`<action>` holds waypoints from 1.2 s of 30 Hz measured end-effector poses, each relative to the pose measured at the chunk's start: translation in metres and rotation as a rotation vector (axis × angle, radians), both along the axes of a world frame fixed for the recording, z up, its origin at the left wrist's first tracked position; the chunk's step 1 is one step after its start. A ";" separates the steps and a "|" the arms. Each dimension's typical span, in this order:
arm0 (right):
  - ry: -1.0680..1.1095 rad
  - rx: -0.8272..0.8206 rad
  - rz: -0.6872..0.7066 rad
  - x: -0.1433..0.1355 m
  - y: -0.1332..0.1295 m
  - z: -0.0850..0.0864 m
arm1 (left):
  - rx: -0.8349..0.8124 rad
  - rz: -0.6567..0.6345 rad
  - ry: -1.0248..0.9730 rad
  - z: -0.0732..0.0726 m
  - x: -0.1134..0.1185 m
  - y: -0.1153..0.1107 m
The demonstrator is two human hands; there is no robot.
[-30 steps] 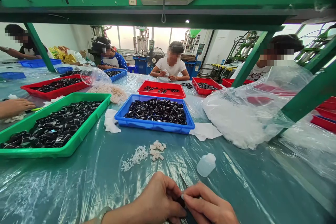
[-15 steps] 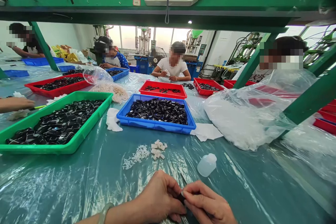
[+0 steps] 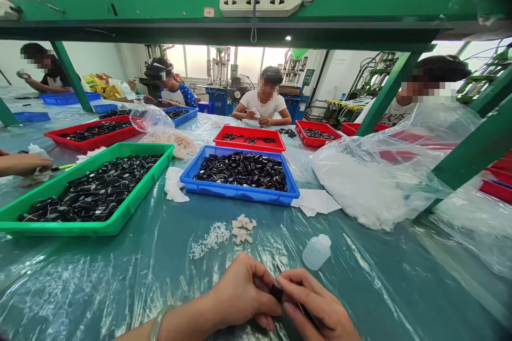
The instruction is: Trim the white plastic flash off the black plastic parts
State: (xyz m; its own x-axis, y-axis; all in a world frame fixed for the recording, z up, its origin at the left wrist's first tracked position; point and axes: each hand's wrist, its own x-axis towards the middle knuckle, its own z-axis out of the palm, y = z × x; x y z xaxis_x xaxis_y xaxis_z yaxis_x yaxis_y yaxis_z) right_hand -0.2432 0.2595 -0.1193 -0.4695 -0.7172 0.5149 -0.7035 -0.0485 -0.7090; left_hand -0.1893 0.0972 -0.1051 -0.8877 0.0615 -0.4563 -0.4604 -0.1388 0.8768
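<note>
My left hand (image 3: 244,295), closed, pinches a small dark plastic part (image 3: 276,292) between thumb and fingers. My right hand (image 3: 316,306) is closed too, its fingertips pressed against the part's right side. The fingers cover most of the part, so its shape is hard to tell. A small translucent bottle (image 3: 317,252) with a white cap lies tilted just beyond my right hand. Beyond my left hand lie a heap of tiny white pieces (image 3: 210,240) and a pile of cream-coloured small blocks (image 3: 243,228).
A blue tray (image 3: 236,192) and a green tray (image 3: 108,228) hold many glossy black parts. Red trays (image 3: 250,145) stand farther off. To the right bulges a plastic bag (image 3: 372,181) of white material. A green shelf beam (image 3: 160,10) crosses overhead. A co-worker's hand (image 3: 30,164) shows at left; several people sit around.
My right fingers have shifted slightly on the dark part, and more of it shows between my hands. The co-worker's hand at left has moved a little. The view has tilted slightly.
</note>
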 end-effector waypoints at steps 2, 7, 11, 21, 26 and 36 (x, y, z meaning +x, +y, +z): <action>-0.051 0.007 -0.077 0.000 0.001 -0.003 | 0.007 0.002 0.041 0.013 -0.001 -0.009; 0.038 0.067 -0.119 -0.001 0.000 -0.011 | -0.011 0.139 0.216 0.040 -0.003 -0.038; 0.250 0.111 -0.025 -0.003 -0.007 -0.014 | 0.002 0.229 0.238 0.043 -0.004 -0.048; 0.602 0.287 -0.088 -0.001 -0.026 -0.021 | 0.219 0.135 0.130 0.037 -0.005 -0.038; 0.674 0.199 -0.111 -0.003 -0.027 -0.037 | 0.253 0.125 0.091 0.034 -0.006 -0.037; -0.462 0.303 -0.026 -0.001 0.001 0.019 | 0.019 -0.065 0.113 0.021 0.001 -0.020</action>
